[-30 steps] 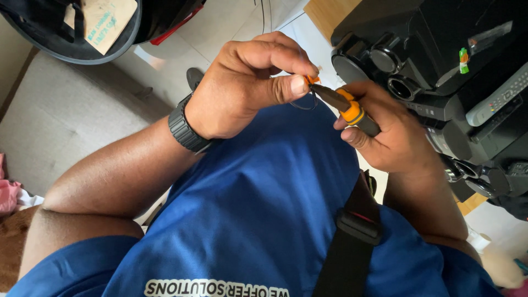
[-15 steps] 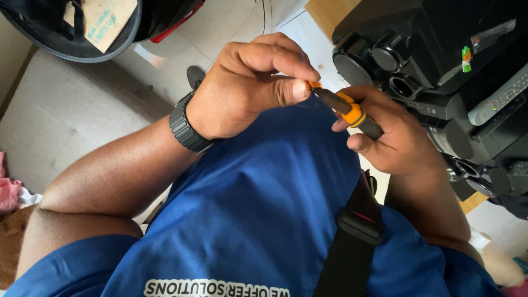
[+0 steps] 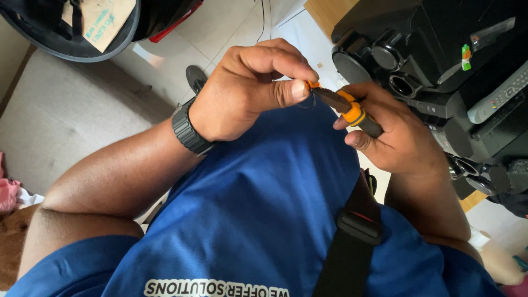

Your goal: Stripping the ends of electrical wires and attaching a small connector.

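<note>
Pliers [image 3: 352,113] with an orange and black grip are held in the right hand [image 3: 396,140], whose fingers are wrapped shut around the handle, so that the dark nose is aimed toward the left hand [image 3: 247,91]. At the tip of the nose a small orange piece [image 3: 313,84] is met by the left thumb and forefinger, which are pinched closed around it; the other left fingers are curled in above. What looks like a thin dark wire [image 3: 308,102] is seen looping just under the pinch, though its ends cannot be made out.

For the step in hand to be done well, it is judged that the small piece should be kept pinned firmly by the left fingertips while the tool is steadied by the right. Squeezing is best done gently, since the thumb lies very close to the nose and could be nipped. The work is better kept up in front of the chest, over the blue shirt [image 3: 264,203], so that anything dropped is caught there.

The piece lies between the two hands, touching the left fingertips and just beyond the right forefinger. A black watch [image 3: 190,132] is worn at the left wrist. Black audio equipment [image 3: 440,49] stands just past the right hand, and a black strap [image 3: 357,231] crosses below it.
</note>
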